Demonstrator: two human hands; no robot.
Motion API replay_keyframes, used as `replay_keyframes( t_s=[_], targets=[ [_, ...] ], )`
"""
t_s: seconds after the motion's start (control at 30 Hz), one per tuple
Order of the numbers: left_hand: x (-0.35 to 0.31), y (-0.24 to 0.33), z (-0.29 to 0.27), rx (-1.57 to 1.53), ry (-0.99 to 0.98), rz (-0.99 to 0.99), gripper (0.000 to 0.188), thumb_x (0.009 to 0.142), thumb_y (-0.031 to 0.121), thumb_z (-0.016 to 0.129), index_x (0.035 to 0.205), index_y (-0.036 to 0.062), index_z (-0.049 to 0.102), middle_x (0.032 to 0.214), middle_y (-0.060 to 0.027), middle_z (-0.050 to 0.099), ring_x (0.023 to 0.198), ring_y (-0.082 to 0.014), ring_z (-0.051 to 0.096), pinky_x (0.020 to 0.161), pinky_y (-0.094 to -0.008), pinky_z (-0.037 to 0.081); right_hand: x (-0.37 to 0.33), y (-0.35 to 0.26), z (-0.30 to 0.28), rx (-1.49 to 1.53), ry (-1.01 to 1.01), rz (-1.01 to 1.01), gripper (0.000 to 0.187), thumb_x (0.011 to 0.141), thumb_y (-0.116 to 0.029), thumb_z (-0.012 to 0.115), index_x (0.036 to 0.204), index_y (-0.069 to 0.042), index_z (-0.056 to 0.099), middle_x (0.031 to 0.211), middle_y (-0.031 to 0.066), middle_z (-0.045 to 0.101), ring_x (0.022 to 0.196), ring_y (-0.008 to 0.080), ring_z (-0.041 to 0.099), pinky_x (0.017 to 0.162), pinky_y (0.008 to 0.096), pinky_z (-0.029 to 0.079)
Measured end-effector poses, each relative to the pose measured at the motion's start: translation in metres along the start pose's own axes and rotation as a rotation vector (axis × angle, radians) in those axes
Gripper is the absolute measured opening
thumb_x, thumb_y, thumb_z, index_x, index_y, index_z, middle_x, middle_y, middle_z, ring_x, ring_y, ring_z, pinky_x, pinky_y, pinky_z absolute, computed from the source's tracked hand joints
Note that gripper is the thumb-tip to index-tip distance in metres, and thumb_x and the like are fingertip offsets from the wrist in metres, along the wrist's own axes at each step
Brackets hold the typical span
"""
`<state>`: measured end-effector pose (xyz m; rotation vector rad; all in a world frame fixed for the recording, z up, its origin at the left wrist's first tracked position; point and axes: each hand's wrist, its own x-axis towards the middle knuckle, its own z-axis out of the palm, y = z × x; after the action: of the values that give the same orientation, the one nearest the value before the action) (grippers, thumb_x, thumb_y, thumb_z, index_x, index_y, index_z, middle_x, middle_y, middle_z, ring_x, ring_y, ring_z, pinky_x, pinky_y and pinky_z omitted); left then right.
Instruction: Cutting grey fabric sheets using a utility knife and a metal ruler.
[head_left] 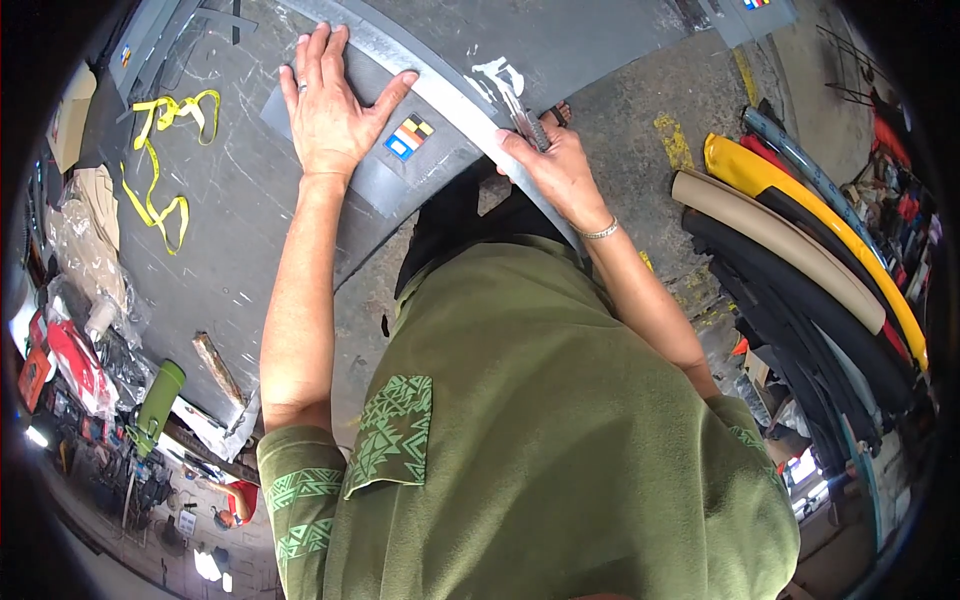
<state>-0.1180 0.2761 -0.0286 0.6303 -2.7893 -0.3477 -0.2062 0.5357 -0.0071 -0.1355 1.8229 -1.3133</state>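
Observation:
My left hand [332, 112] lies flat with spread fingers on grey sheet material [375, 185], its thumb reaching the edge of a long metal straightedge [445, 95]. The straightedge runs diagonally across the table and past its near edge. In my right hand [560, 170] is a utility knife [529, 127], gripped beside the straightedge; its blade tip is hard to make out. A larger grey sheet [600, 55] with a white mark extends on the far side. Next to my left hand sits a small multicoloured label [409, 137].
A yellow tape measure [152, 205] lies loosely on the dark table [235, 230] at left. Plastic-wrapped goods [85, 245] and a green roll [160, 400] are along the left edge. Yellow [810, 210], beige [780, 245] and black rolls lie at the right.

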Motion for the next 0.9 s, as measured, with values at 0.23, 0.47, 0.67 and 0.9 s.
replay_keyframes(
  t_s=[0.23,0.47,0.67,0.9],
  targets=[
    [0.001,-0.001,0.002,0.007,-0.013,-0.004,0.099,0.08,0.073,0.072,0.15,0.0093,0.046,0.158,-0.0116,0.042,0.152,-0.0314,0.031,0.126,-0.0535,0.015,0.004,0.006,0.0,0.033,0.0,0.04,0.041,0.091,-0.032,0.078,0.095,0.008,0.073,0.092,0.0063,0.065,0.08,0.0122,0.062,0.073,0.0294,0.05],
    [0.001,-0.002,0.001,0.022,-0.008,-0.011,0.103,0.077,0.077,0.071,0.149,0.0077,0.047,0.157,-0.013,0.043,0.151,-0.0322,0.034,0.126,-0.0558,0.017,0.004,0.008,0.001,-0.01,0.007,0.018,0.033,0.094,-0.026,0.076,0.097,0.007,0.073,0.088,0.0061,0.068,0.076,0.0112,0.064,0.071,0.027,0.05],
    [0.002,0.002,-0.002,-0.007,-0.01,-0.023,0.099,0.077,0.076,0.071,0.148,0.0106,0.05,0.158,-0.013,0.043,0.151,-0.0332,0.032,0.125,-0.0586,0.017,0.011,0.03,-0.001,0.003,-0.003,0.005,0.024,0.095,-0.02,0.075,0.1,0.003,0.072,0.082,0.0053,0.072,0.07,0.0109,0.067,0.066,0.027,0.052],
    [0.001,0.002,-0.003,0.024,-0.017,-0.025,0.097,0.078,0.076,0.07,0.147,0.0108,0.051,0.158,-0.0135,0.042,0.151,-0.0332,0.032,0.124,-0.0589,0.018,0.008,0.025,0.001,0.002,0.005,0.044,0.024,0.095,-0.022,0.075,0.099,0.001,0.072,0.082,0.005,0.072,0.07,0.011,0.068,0.066,0.0264,0.052]
  ],
)
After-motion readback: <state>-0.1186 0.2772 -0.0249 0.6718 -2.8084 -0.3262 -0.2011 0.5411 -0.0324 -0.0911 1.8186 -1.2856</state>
